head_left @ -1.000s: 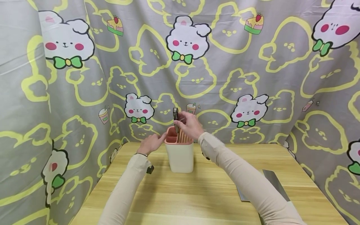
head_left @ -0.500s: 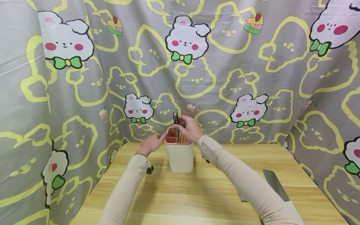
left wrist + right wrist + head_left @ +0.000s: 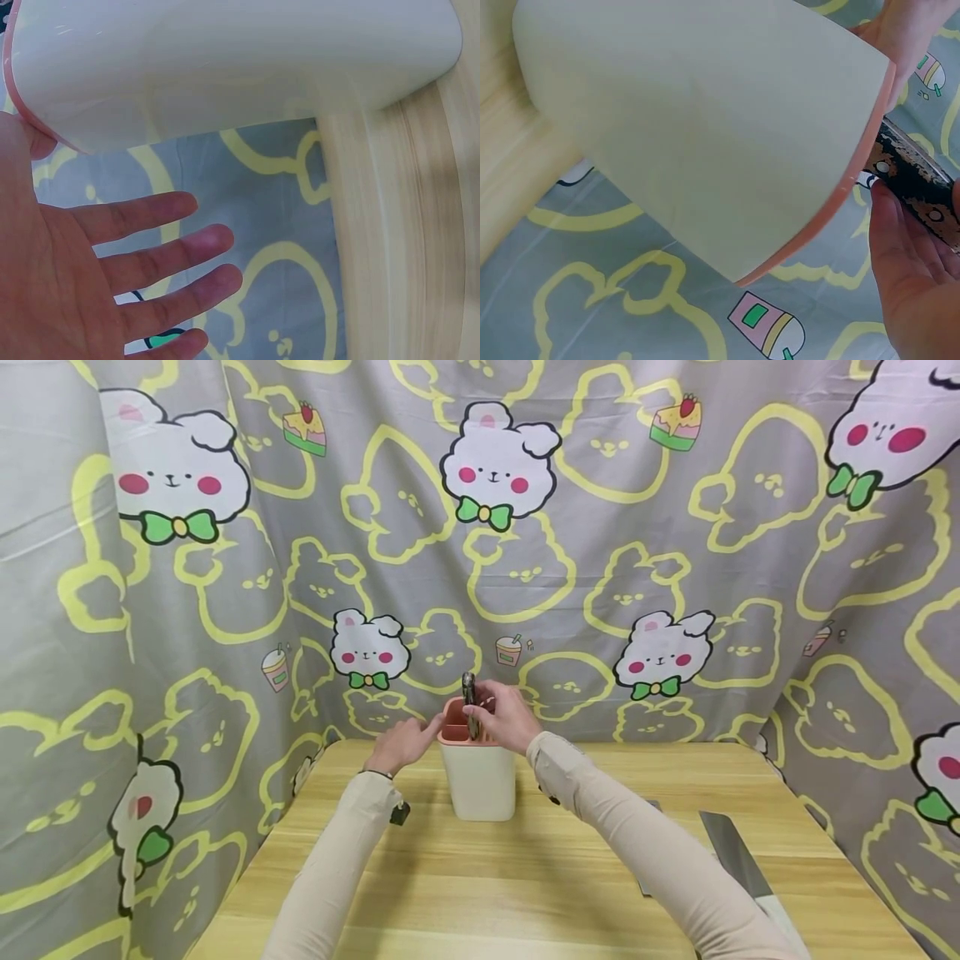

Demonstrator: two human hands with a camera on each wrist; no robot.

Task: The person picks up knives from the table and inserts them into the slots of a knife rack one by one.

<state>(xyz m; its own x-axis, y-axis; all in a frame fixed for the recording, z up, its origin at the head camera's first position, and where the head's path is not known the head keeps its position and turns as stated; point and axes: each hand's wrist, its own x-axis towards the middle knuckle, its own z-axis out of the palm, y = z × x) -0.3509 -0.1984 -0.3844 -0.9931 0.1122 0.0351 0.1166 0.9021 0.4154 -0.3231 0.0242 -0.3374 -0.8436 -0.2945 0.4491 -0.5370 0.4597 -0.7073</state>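
A white knife holder [image 3: 480, 785] with a pink slotted top stands upright on the table. My right hand [image 3: 508, 717] grips the dark handle of a knife [image 3: 468, 697], held upright over the top. In the right wrist view, the worn, riveted knife handle [image 3: 915, 180] reaches the pink rim; the blade is hidden by the holder. My left hand [image 3: 405, 743] is at the holder's left side. From the left wrist view, its fingers [image 3: 172, 251] are spread and fairly straight, with the thumb at the pink rim.
On the right of the wooden table [image 3: 480, 893] lies a wide steel blade [image 3: 735, 852]. Another flat metal piece [image 3: 647, 881] lies partly under my right forearm. A patterned grey curtain [image 3: 600, 568] hangs behind the table and along its sides.
My right hand has moved down with the knife, and its handle now sits lower, close to the holder's top. The left hand and the holder have stayed in place.
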